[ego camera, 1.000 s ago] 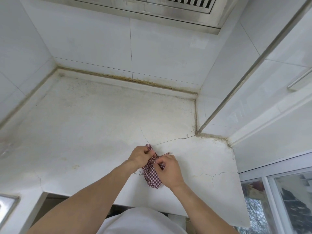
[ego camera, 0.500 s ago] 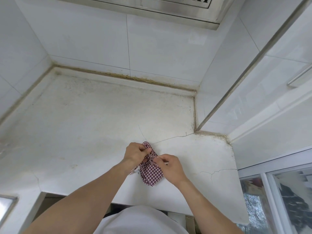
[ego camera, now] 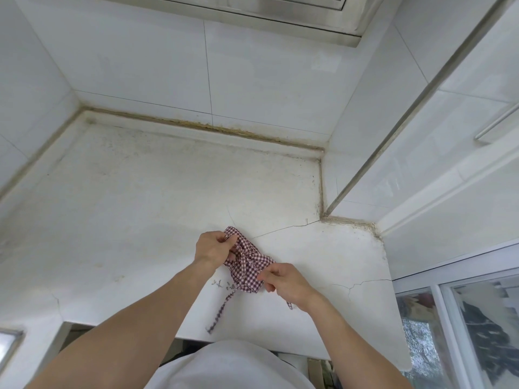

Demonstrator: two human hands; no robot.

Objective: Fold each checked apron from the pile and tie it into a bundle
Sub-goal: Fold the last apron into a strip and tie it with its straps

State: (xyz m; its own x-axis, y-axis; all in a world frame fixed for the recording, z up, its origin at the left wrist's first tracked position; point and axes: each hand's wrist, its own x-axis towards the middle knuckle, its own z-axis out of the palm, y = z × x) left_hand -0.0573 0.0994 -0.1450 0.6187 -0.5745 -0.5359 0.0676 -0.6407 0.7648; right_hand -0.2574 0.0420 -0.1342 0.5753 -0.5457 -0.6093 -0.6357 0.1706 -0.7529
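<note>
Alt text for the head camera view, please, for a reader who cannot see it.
Two bare hands tie a folded red-and-white checked apron into a bundle on a cracked white counter: the left hand grips its far end, and the right hand pinches a strap at its near side. A loose strap trails toward the counter's front edge.

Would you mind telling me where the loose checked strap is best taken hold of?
Probably at its free end near the counter's front edge, pinched from above: the loose strap lies flat and clear there, while its upper part runs into the apron bundle.
</note>
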